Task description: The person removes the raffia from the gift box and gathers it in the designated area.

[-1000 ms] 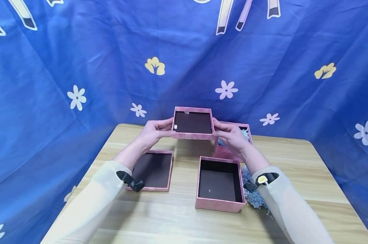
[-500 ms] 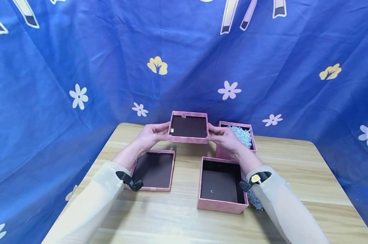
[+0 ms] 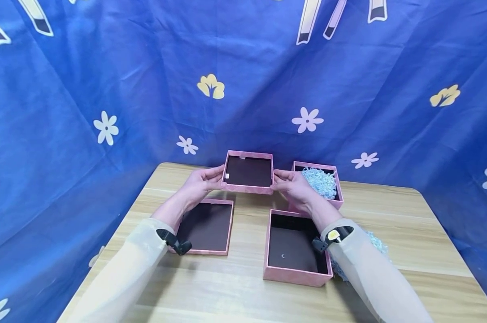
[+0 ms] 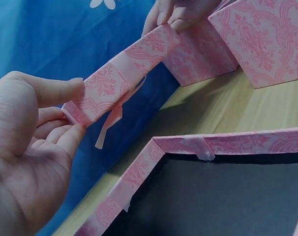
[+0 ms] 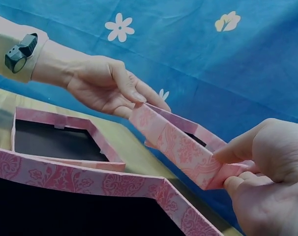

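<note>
Between my two hands, above the back of the table, is a shallow pink box lid with its black inside facing up. My left hand pinches its left side, thumb on the near wall in the left wrist view. My right hand pinches the right side the same way. From the lid hangs a pale pink ribbon bow. Below my left forearm lies a wider pink lid, inside up. An open pink box with a tiny pale scrap in it stands below my right wrist.
Behind my right hand, a smaller pink box holds light blue shredded paper. More loose blue shreds lie on the wooden table, partly hidden under my right sleeve. A blue patterned curtain hangs behind the table.
Both hands have brought the held lid slightly lower and a little to the left. More of the blue shredded paper in the back box now shows beside my right hand.
</note>
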